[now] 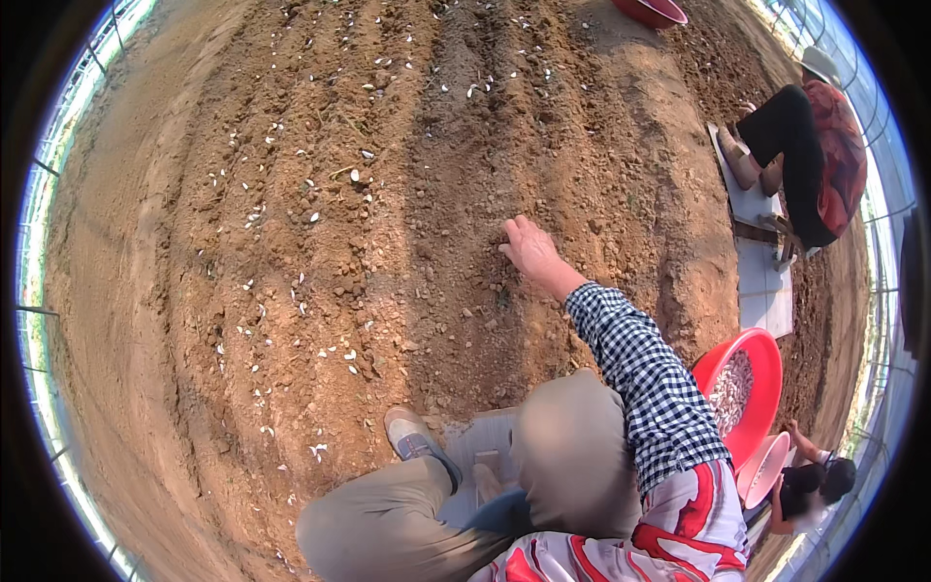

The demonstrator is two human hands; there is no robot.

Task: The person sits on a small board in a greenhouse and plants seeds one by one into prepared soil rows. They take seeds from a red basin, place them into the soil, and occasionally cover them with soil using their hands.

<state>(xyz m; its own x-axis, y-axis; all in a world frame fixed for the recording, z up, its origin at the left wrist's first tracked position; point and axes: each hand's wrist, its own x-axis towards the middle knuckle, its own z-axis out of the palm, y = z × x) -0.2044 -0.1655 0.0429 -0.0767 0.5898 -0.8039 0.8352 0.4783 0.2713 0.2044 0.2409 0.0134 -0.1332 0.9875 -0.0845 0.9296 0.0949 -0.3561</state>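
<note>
My right hand (532, 249), in a checked sleeve, reaches out over furrowed brown soil (465, 291). Its fingers are bent downward near the soil, and whether anything is between them cannot be made out. Many small white cloves or bulbs (355, 175) lie scattered in rows, mostly left of the hand. A large red plastic basin (764, 385) filled with whitish cloves or bulbs (731, 393) stands to the right of my sleeve. My left hand is out of view; below the soil are my bent knees and one shoe (407, 433).
Pale boards (765, 291) lie on the soil at right, where a person in a red top (836, 153) sits on a low stool. Another person (804, 487) is at lower right by a pink basin (764, 471). A red basin (651, 13) stands at the top.
</note>
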